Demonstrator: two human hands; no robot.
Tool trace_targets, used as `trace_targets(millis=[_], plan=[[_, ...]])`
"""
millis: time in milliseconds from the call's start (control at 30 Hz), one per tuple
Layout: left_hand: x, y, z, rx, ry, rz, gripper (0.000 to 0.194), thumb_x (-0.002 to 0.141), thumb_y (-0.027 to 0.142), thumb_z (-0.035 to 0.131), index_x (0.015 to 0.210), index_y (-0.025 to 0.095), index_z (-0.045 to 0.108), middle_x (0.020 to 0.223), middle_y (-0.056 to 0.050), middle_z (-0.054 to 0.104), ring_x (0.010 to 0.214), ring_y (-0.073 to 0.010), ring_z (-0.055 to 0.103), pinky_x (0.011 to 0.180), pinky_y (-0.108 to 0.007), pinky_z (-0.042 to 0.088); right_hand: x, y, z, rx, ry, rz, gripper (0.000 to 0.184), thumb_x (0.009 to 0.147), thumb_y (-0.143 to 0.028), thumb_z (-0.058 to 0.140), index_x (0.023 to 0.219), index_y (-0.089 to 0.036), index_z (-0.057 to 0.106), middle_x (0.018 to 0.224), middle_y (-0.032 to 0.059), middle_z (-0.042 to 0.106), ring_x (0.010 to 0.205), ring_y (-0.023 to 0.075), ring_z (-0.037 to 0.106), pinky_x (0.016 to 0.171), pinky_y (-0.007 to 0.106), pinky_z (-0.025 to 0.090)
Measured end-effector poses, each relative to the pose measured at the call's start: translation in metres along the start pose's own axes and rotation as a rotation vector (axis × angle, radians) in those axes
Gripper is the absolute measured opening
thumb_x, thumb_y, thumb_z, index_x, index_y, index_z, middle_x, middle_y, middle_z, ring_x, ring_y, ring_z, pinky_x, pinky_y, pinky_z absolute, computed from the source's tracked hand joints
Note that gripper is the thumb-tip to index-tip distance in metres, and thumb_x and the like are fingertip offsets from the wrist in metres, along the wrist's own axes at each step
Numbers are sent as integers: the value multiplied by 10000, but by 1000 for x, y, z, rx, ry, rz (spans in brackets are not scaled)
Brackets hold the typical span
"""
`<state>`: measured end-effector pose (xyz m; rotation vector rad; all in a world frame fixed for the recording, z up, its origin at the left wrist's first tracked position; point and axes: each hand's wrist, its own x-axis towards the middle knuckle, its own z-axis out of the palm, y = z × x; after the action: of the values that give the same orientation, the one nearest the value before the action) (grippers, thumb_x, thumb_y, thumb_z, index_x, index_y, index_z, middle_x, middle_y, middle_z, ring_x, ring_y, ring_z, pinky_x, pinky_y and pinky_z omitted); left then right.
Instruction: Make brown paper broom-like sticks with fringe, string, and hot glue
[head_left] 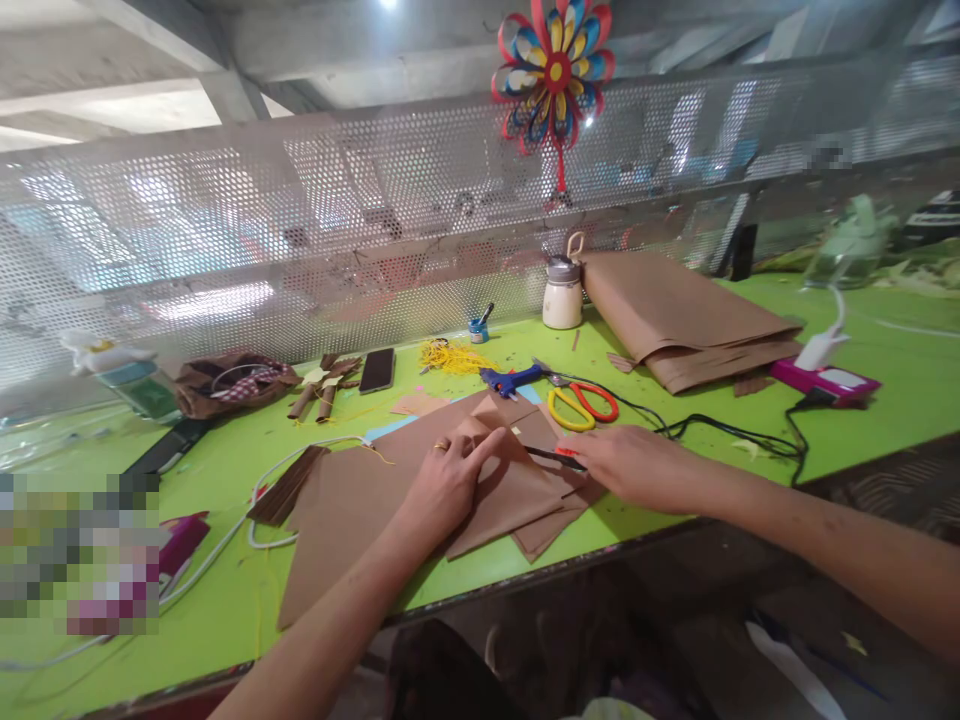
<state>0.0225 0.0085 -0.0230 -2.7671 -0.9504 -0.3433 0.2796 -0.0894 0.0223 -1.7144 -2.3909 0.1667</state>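
Note:
Over the folded brown paper lies my left hand, a ring on one finger. Its thumb and fingers hold the paper near a raised fold, and some fingertips are hidden. My right hand is closed around a thin dark-bladed tool with a red part. The blade sits at the fold's right edge; the fingers hide most of its handle. Beneath the folded piece is a larger brown sheet. Scissors with yellow and orange handles lie just beyond my right hand, beside a blue glue gun.
A stack of brown paper lies at the back right near a white jar. Black cords run to a magenta power strip. Left are a white cable, a phone and pleated brown paper. Yellow strings lie behind.

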Motion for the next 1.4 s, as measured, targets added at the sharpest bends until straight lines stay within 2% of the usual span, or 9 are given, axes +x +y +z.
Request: trace_targets(millis=[200, 333, 533, 700, 800, 933, 1000, 1133, 1400], plan=[[-1, 1, 3, 20, 8, -6, 461, 948, 207, 296, 1397, 259, 388, 1090, -129, 560, 899, -240, 492, 857, -404, 422, -4, 22, 1, 133, 70, 81, 294, 907, -238, 421, 1110, -234, 633, 940, 76, 706, 819, 215, 647, 693, 274, 432], [0, 2, 4, 33, 22, -7, 416, 952, 209, 291, 1333, 227, 455, 1048, -128, 570, 897, -241, 496, 847, -396, 423, -2, 29, 1, 361, 106, 195, 347, 929, -294, 360, 1167, -218, 600, 842, 56, 691, 630, 165, 617, 604, 268, 450], [1, 4, 3, 62, 51, -22, 394, 954, 214, 318, 1316, 255, 467, 1042, -107, 579, 874, -224, 507, 819, -368, 429, 9, 35, 9, 765, -282, 218, 354, 905, -367, 407, 1120, -164, 603, 695, 14, 596, 494, 102, 540, 464, 208, 439], [2, 4, 5, 87, 51, -12, 471, 950, 206, 340, 1420, 243, 343, 987, -102, 592, 861, -220, 523, 826, -365, 418, 6, 55, 1, 811, -536, 91, 420, 883, -450, 469, 1144, -154, 615, 757, 28, 617, 491, 85, 546, 451, 195, 441], [4, 2, 6, 75, 58, -9, 494, 956, 239, 344, 1447, 202, 304, 950, -103, 605, 825, -216, 525, 831, -373, 406, 3, 59, -4, 748, -615, -5, 424, 893, -439, 458, 1163, -157, 623, 838, 46, 640, 517, 90, 563, 475, 204, 457], [6, -3, 7, 37, 52, 10, 379, 969, 310, 328, 1249, 221, 567, 988, -106, 614, 809, -207, 516, 812, -372, 398, -2, 52, -2, 533, -496, -37, 428, 921, -407, 402, 1208, -167, 611, 954, 71, 668, 517, 105, 575, 533, 252, 483], [6, -7, 8, -6, 45, 26, 365, 966, 328, 340, 1153, 218, 635, 1025, -104, 610, 841, -205, 518, 826, -372, 396, -5, 48, 1, 445, -379, -108, 402, 927, -389, 403, 1178, -183, 640, 1033, 74, 685, 673, 153, 644, 672, 287, 505], [6, -13, 11, -106, 45, 15, 360, 951, 343, 394, 1173, 200, 638, 1086, -108, 585, 939, -211, 520, 889, -380, 388, -13, 46, 5, 369, -241, -194, 418, 902, -390, 481, 1271, -225, 588, 1168, 57, 672, 1047, 221, 621, 897, 311, 449], [2, -7, 6, -103, 32, -16, 455, 926, 488, 387, 1203, 215, 624, 1122, -115, 538, 981, -233, 480, 927, -405, 377, -22, 43, 9, 182, -135, -231, 407, 893, -368, 512, 1286, -280, 571, 1171, 43, 662, 1040, 229, 624, 842, 312, 460]])
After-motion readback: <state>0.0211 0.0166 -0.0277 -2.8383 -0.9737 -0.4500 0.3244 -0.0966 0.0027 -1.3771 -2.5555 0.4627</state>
